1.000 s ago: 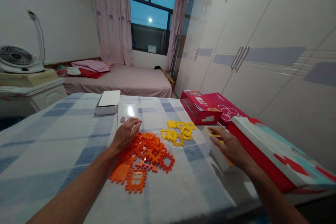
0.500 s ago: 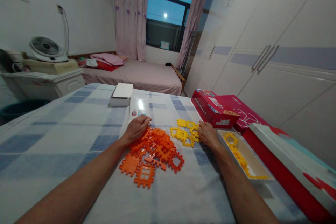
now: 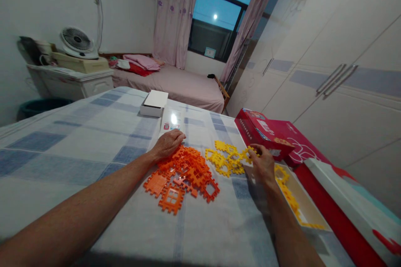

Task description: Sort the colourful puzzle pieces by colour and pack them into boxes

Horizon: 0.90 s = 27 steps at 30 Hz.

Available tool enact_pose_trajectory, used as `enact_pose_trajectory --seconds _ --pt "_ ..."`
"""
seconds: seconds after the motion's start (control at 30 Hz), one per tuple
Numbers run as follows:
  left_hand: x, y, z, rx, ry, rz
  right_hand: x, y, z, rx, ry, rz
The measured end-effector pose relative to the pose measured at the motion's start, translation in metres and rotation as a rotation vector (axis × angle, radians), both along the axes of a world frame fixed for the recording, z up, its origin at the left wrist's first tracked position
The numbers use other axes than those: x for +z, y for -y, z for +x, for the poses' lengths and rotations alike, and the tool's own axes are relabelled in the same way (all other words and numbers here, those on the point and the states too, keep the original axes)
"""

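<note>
My left hand lies palm down on the far edge of a heap of orange plastic tiles, fingers curled over them. My right hand is lifted just above the table and pinches a yellow plastic tile at the right end of a smaller heap of yellow tiles. Directly right of that hand stands a shallow white tray holding more yellow tiles. Everything rests on a blue and white checked tablecloth.
A small white box and a glossy card lie beyond the heaps. Red boxes and a long red and white lid line the table's right edge, beside white wardrobe doors. A bed, a cabinet with a fan and a window are behind.
My right hand went from the white tray to the yellow heap, then rose with a yellow tile pinched in it. My left hand stayed on the orange heap. The camera turned a little.
</note>
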<state>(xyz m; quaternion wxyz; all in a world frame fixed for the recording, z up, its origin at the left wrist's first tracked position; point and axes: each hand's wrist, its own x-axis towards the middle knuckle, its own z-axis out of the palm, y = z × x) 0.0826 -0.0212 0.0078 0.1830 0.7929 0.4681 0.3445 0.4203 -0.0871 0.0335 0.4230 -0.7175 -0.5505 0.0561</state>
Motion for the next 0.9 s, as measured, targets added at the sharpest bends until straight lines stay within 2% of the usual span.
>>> enact_pose_trajectory --seconds 0.1,0.17,0.23,0.4,0.53,0.67,0.77,0.9 --pt "0.000 0.000 0.000 -0.011 -0.007 0.001 0.008 0.009 -0.005 0.190 -0.210 -0.075" --pt "0.000 0.000 0.000 -0.017 -0.010 0.008 0.006 0.013 -0.009 0.279 -0.225 -0.161" --pt "0.000 0.000 -0.001 -0.019 -0.014 0.017 0.000 0.014 -0.012 0.317 -0.140 -0.230" --pt "-0.001 0.000 -0.001 -0.020 -0.033 0.027 -0.011 0.015 -0.008 0.327 0.280 -0.301" --pt "0.000 0.000 -0.001 -0.030 -0.034 0.033 -0.007 0.019 -0.006 0.307 0.340 -0.402" --pt "0.002 0.002 0.000 -0.028 -0.034 0.025 0.000 0.027 -0.020 0.304 0.250 -0.348" --pt "0.001 0.002 -0.001 -0.037 -0.043 0.001 0.016 0.037 -0.028 0.303 0.164 -0.281" --pt "-0.001 -0.001 -0.003 -0.051 -0.054 0.008 0.048 0.060 -0.005 0.129 0.127 -0.073"
